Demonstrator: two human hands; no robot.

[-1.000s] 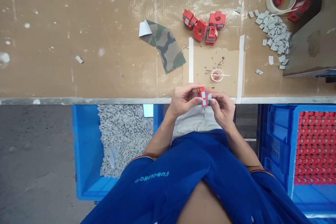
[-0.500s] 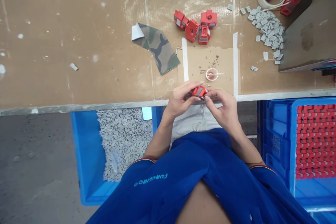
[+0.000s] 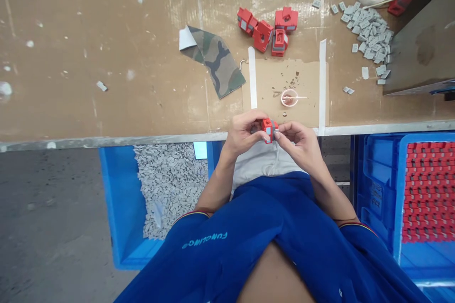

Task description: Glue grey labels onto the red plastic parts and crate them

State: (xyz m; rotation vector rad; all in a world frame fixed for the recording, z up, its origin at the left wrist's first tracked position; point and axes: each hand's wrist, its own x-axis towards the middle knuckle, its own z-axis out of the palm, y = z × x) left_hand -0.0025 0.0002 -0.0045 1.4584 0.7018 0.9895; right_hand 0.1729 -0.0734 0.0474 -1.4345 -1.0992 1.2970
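the left hand [image 3: 243, 133] and the right hand [image 3: 297, 144] hold a small red plastic block [image 3: 269, 130] with grey patches in a narrow pinch, their fingertips touching it from either side, just over the front edge of the workbench [image 3: 106, 57]. ahead of the hands, a cardboard mat [image 3: 270, 78] lies between 2 white tape strips [image 3: 252, 78], with a small cup [image 3: 289, 97] on it holding a white stick. further out lie 4 red blocks [image 3: 263, 33], a camouflage cloth [image 3: 213, 61] and a heap of grey pieces [image 3: 369, 38]. below the bench, one blue crate [image 3: 117, 199] holds loose grey pieces, and another blue crate [image 3: 398, 189] holds rows of red parts.
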